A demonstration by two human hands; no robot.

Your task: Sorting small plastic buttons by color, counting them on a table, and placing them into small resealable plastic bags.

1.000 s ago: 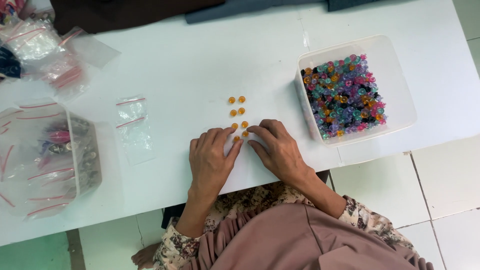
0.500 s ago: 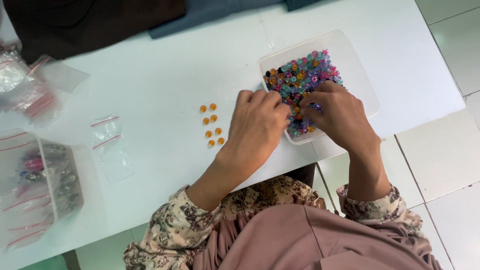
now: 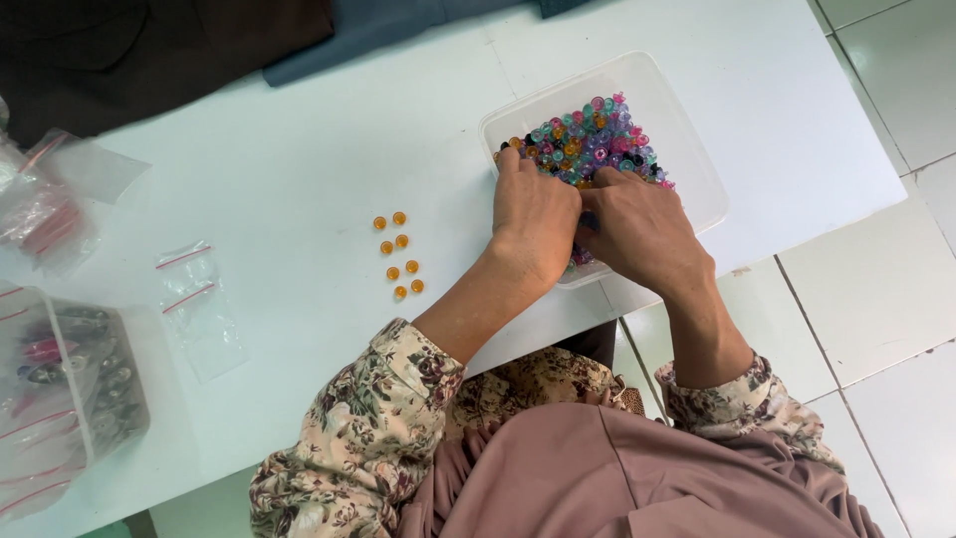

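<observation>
Both of my hands are inside a clear plastic box [image 3: 687, 139] filled with many coloured translucent beads [image 3: 596, 134]. My left hand [image 3: 534, 214] lies palm down over the near left part of the bead pile, fingertips among the beads. My right hand [image 3: 639, 234] is beside it, fingers curled into the beads at the middle. Whether either hand pinches a bead is hidden. On the white table [image 3: 299, 159], several orange beads [image 3: 398, 255] lie in two short columns to the left of the box.
Two small empty zip bags [image 3: 199, 309] lie left of the orange beads. A clear container of bagged items [image 3: 60, 399] stands at the left edge, with more plastic bags [image 3: 45, 209] above it. Dark cloth [image 3: 159, 50] covers the far edge. Tiled floor lies to the right.
Both hands left the orange beads and moved right into the bead box, then settled deeper into the pile. The view has shifted so the box sits nearer the centre.
</observation>
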